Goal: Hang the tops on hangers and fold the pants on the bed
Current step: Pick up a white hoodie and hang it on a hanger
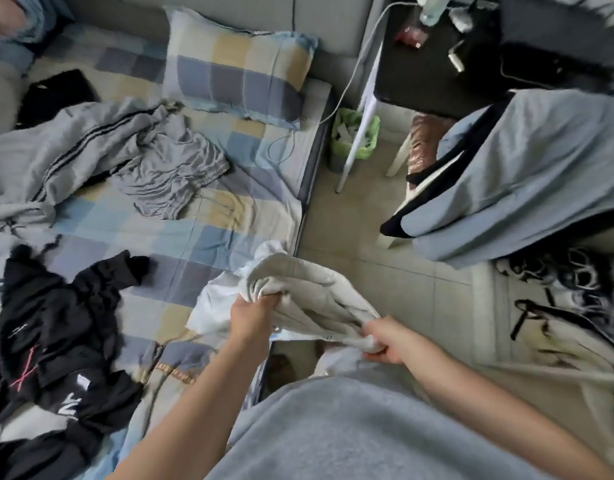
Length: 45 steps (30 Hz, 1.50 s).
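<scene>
Head view looks down on the bed [212, 216], whose checked blue, grey and yellow sheet fills the left half of the frame. At the bottom centre is the person's own grey top [333, 431]. On the right side a blue-grey garment [527, 168] with black trim is draped over a chair. A grey striped garment [73, 147] sprawls across the upper left of the bed. At the lower left lies a heap of black clothes [56, 341] with white and pink print. A checked pillow [236, 64] rests at the top centre, and a dark desk [437, 71] fills the upper right.

Low in the centre, over the bed's right edge and the tiled floor [385, 237], is the off-white garment [309, 292]. It is bunched and held up off the sheet between both hands; whether it is a top or pants cannot be told. A white cloth [212, 306] lies just beneath it at the edge of the bed. A crumpled grey piece [170, 174] with a gathered waistband lies left of centre, touching the striped garment. A green-lined bin [354, 140] stands on the floor between bed and desk.

The left hand [253, 313] has its fingers curled tight into a fold at the garment's left end. The right hand [385, 341] clutches the bunched right end, fingers wrapped around the fabric.
</scene>
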Tool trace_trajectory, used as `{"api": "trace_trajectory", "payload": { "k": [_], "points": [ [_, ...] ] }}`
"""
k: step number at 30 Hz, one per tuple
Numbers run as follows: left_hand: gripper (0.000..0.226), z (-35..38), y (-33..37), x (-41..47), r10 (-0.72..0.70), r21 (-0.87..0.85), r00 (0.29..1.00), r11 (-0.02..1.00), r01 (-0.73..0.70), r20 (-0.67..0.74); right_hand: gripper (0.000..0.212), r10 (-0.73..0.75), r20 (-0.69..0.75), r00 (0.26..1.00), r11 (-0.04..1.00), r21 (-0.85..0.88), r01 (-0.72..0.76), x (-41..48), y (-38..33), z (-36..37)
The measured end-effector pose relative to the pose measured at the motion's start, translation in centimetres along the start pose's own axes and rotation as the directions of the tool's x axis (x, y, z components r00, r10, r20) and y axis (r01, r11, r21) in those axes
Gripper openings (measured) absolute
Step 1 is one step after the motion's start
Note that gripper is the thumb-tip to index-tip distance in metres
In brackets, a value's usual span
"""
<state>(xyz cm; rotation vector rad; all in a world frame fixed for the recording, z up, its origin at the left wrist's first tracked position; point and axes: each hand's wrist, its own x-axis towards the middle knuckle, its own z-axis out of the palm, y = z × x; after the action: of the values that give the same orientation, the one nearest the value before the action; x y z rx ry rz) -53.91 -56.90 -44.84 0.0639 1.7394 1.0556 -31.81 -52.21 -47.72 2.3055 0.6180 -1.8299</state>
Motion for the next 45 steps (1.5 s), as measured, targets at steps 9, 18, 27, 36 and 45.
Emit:
{"api": "trace_trajectory", "payload": {
  "k": [9,18,27,36,45],
  "points": [
    [0.018,11.3,-0.4,-6.3,-0.098,0.217,0.869,0.976,-0.011,0.485,0.016,0.089,-0.131,0.987,0.98,0.188,-0.063,-2.6,10.1,-7.1],
    [0.015,24.3,-1.5,-13.0,-0.23,0.404,0.714,0.911,-0.081,0.661,0.018,-0.017,-0.347,0.938,0.36,0.873,0.33,-4.8,19.0,-20.0],
    [0.016,40.8,-2.6,-22.3,-0.06,0.337,0.636,0.884,-0.324,0.769,0.033,-0.041,-0.733,0.679,0.404,0.609,0.682,-8.4,21.7,-36.8],
    [0.019,56.8,0.9,-35.0,0.192,0.036,0.432,0.884,-0.466,0.881,0.013,-0.021,-0.957,0.289,0.383,0.259,0.887,-15.7,22.3,-53.3],
    [0.012,70.2,9.1,-43.4,0.337,-0.163,0.237,0.823,-0.544,0.911,0.023,-0.026,-0.989,-0.146,0.383,-0.145,0.912,-21.9,17.1,-64.5]
  ]
}}
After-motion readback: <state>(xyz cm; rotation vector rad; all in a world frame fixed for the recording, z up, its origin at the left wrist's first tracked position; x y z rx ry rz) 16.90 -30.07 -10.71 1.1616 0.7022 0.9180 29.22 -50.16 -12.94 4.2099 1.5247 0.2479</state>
